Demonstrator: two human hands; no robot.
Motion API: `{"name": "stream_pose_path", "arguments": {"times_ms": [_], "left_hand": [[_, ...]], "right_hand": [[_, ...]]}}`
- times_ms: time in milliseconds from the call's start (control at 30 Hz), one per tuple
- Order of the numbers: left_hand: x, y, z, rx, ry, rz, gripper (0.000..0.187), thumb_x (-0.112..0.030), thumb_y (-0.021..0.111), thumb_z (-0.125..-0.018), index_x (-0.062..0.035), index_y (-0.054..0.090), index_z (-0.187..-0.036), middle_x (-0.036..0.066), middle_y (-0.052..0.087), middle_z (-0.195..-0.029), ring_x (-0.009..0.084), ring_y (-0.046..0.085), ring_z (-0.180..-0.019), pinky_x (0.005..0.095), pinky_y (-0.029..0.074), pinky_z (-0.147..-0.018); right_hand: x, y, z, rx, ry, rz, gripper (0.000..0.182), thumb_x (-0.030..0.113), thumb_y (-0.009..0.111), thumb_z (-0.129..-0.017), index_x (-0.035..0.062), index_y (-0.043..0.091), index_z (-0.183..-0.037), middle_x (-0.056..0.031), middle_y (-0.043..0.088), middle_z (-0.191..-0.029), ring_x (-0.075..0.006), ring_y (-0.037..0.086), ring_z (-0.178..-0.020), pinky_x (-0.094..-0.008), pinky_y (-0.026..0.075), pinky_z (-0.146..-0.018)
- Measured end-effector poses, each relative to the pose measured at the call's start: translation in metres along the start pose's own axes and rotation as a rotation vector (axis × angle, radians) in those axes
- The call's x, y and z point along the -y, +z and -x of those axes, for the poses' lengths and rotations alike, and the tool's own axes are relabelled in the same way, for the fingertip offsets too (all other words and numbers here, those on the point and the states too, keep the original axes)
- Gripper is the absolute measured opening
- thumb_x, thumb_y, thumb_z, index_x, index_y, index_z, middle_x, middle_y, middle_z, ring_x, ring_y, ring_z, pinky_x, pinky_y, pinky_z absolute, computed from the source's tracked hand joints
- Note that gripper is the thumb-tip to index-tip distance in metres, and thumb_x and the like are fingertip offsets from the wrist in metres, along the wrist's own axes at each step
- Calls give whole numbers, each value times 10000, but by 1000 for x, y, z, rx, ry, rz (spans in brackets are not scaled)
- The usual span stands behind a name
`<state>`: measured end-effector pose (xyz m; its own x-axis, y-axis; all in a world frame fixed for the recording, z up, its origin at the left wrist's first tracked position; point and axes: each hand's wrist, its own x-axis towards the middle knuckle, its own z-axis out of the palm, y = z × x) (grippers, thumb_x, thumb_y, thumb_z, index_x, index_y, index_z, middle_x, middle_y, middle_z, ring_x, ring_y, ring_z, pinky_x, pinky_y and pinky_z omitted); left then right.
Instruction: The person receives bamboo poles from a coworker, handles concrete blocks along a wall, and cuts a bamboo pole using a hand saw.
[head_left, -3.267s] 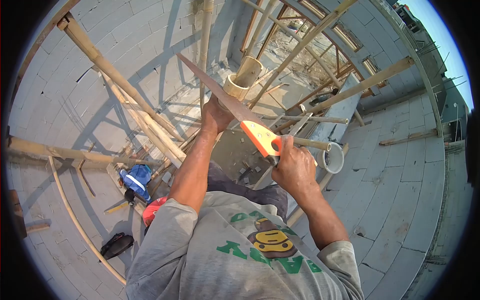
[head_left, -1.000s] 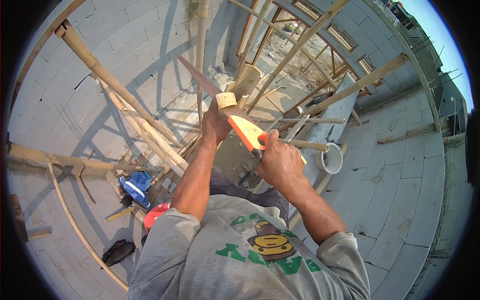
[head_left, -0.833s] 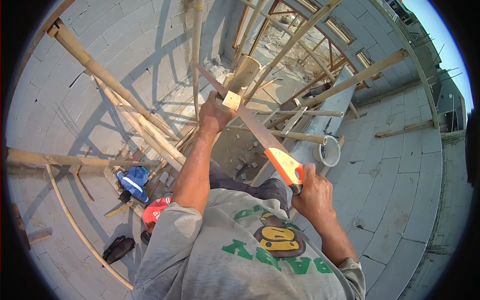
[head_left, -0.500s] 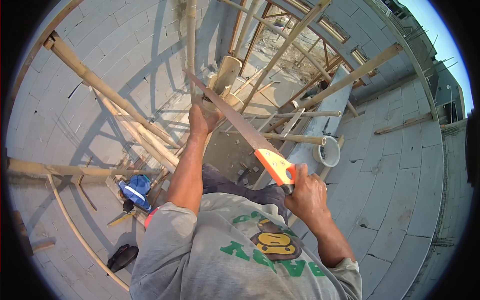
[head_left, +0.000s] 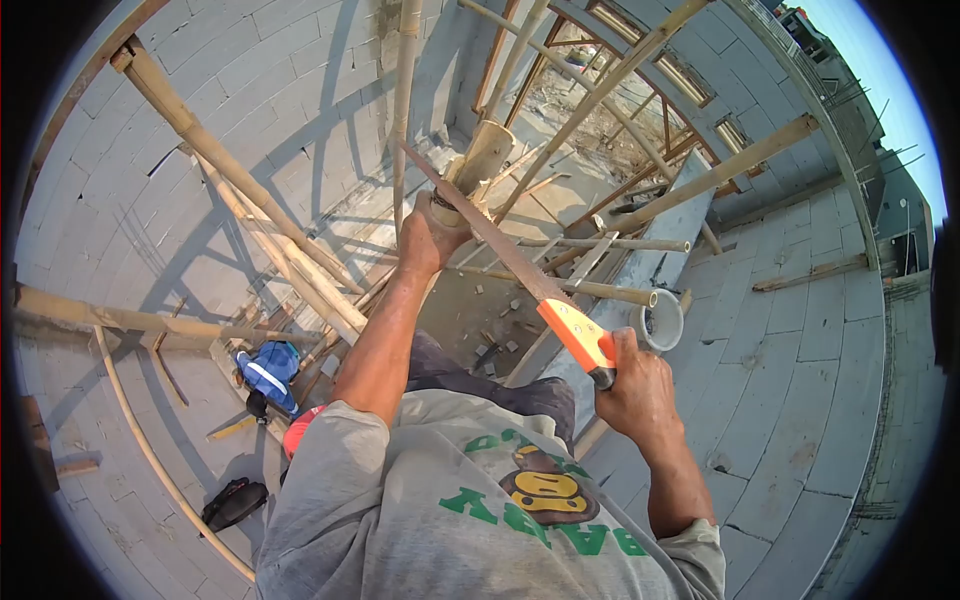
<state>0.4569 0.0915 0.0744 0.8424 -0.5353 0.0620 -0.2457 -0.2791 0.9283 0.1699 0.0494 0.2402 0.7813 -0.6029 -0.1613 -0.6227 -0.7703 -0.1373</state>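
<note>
In my right hand point(head_left: 640, 390) is the orange and black handle of a handsaw point(head_left: 500, 246), its long rusty blade pointing away and to the left. Toward its tip the blade crosses the end of a thick bamboo pole point(head_left: 447, 215). My left hand point(head_left: 434, 240) is closed round that bamboo, just below the blade. Right beyond the blade stands another wide bamboo piece point(head_left: 484, 155).
Bamboo props point(head_left: 404, 100) and a slanting bamboo pole point(head_left: 190, 125) stand around me against grey block walls point(head_left: 280, 80). A white bucket point(head_left: 661, 320) sits to the right. Down on the left are a blue bundle point(head_left: 270, 372) and a black bag point(head_left: 235, 503).
My right hand and the saw have shifted to the right in view. My left hand and the bamboo also appear farther right, as the camera has turned slightly. Both grips stay the same.
</note>
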Motion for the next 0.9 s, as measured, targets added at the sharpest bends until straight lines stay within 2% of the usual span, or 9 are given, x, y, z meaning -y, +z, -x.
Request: {"name": "stream_pose_path", "arguments": {"times_ms": [67,167,300,400,500,600,767,800,900], "left_hand": [[7,9,10,-21,73,78,589,-295,813,-624,1,525,-1044,227,665,-942,370,654,-893,420,505,-779],[-4,7,18,25,-5,8,620,-319,818,-624,1,510,-1057,238,655,-968,380,645,-920,428,501,-787],[2,16,26,-13,9,-49,645,-284,823,-644,-23,481,-1125,229,653,-995,373,644,-935,417,504,-791],[-9,20,27,9,-12,51,679,-261,833,-648,-41,463,-1173,217,649,-1027,358,643,-963,410,503,-808],[-6,13,25,32,29,172,712,-261,840,-643,-46,452,-1201,197,648,-1050,335,642,-992,400,502,-833],[0,9,26,69,19,114,775,-287,841,-625,-42,438,-1239,181,650,-1070,308,642,-1011,385,501,-855],[-16,-1,17,239,-150,76,809,-306,836,-589,-12,476,-1250,178,658,-1073,326,640,-1012,374,505,-859],[-5,3,17,186,-81,84,723,-291,825,-586,-6,542,-1187,163,675,-1024,335,646,-977,382,513,-837],[-1,6,17,152,-16,-56,615,-278,788,-636,-19,575,-1152,149,678,-992,325,647,-948,383,505,-847]], "right_hand": [[7,-29,21,16,-16,-69,424,33,628,-587,-7,478,-982,-200,602,-628,-414,619,-606,-480,495,-583],[17,-51,34,32,-35,38,399,70,650,-701,6,461,-1047,-192,604,-683,-419,606,-620,-489,473,-592],[28,-81,35,-20,-99,78,427,71,672,-618,-4,495,-999,-157,605,-635,-374,606,-547,-431,486,-561],[19,-89,21,-68,-106,36,422,79,680,-645,4,485,-1012,-166,618,-680,-382,606,-592,-445,482,-592],[-65,-16,11,-121,-162,35,443,73,662,-662,15,456,-1049,-181,621,-728,-406,602,-666,-465,473,-631],[-100,46,7,48,-147,-21,485,68,656,-659,19,424,-1082,-199,610,-741,-430,591,-715,-484,463,-659],[-24,-2,3,-98,-395,-159,518,69,664,-595,23,422,-1050,-190,594,-695,-400,604,-685,-449,474,-660],[-12,-4,-2,-129,-471,-204,515,70,665,-590,24,424,-1043,-185,591,-681,-396,604,-669,-442,476,-658],[10,11,-20,-76,-301,-210,474,75,658,-606,25,432,-1020,-182,592,-642,-414,602,-628,-464,481,-641]]}}
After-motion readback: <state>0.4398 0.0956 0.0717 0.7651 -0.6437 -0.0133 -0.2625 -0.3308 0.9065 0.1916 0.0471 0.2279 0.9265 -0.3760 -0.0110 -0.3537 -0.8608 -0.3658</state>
